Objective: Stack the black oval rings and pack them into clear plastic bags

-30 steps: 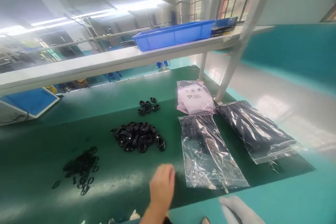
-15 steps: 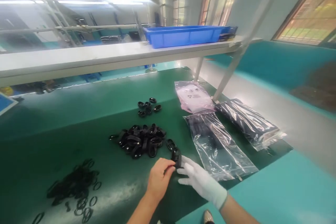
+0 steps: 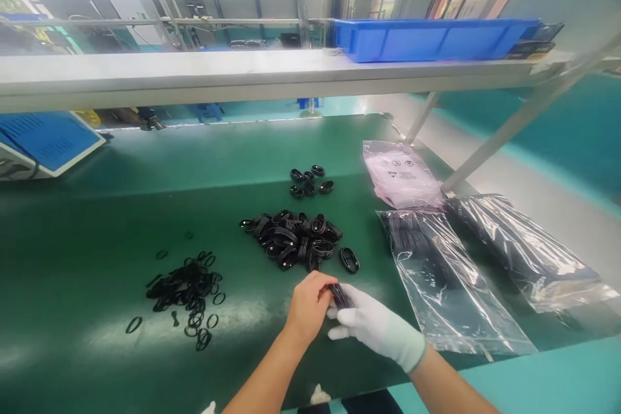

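Observation:
A coiled black cable [image 3: 341, 296] is held between both hands at the near middle of the green table. My left hand [image 3: 308, 305], bare, pinches its upper end with thumb and fingertips. In a white glove, my right hand [image 3: 371, 322] is closed round the coil's right side. Just beyond lies a single cable coil [image 3: 349, 260], apart from the heap of coiled black cables [image 3: 286, 239]. A smaller group of coils [image 3: 309, 189] sits farther back. To the left is a pile of thin black bands [image 3: 187, 286], some scattered loose around it.
On the right lie a clear bag with black contents [image 3: 436, 272], another filled bag [image 3: 514, 239] and a pinkish bag [image 3: 402, 174]. A shelf [image 3: 194, 81] spans above the table, bearing a blue bin [image 3: 436, 39]. A blue-topped box [image 3: 53, 139] stands at far left.
The view has swung left, so the things on the table appear farther right. The held coil has been turned and now sits more inside the gloved hand; the left hand still pinches it.

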Available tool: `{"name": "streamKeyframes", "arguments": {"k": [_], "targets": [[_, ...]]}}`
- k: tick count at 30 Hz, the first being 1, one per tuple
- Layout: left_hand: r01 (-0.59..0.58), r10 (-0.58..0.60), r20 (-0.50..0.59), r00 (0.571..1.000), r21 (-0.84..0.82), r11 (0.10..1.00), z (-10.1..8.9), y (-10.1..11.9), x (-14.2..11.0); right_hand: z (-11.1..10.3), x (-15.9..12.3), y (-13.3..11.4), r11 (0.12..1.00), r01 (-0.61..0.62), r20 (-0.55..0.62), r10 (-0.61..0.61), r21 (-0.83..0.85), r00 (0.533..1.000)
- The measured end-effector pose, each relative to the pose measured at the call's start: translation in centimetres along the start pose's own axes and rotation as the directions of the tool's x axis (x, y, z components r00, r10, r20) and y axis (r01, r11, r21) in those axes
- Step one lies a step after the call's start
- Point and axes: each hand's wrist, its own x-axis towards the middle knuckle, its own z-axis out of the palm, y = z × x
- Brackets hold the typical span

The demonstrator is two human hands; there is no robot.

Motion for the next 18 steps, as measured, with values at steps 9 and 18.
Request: {"name": "streamKeyframes", "arguments": {"k": [9,18], "targets": [[-0.041,0.035,0.079,0.996,0.077,0.996,0.4,0.2,0.7,-1.7,0.2,0.1,0.972,-0.071,0.184,0.03,0.225,0.982],[0.493,-0.445,0.213,0.87,-0.392,0.777,-0.6,1.6,-1.3,-0.2,0.8,-0.6,0.996,-0.089,-0.105,0.086,-0.022,0.991]]}}
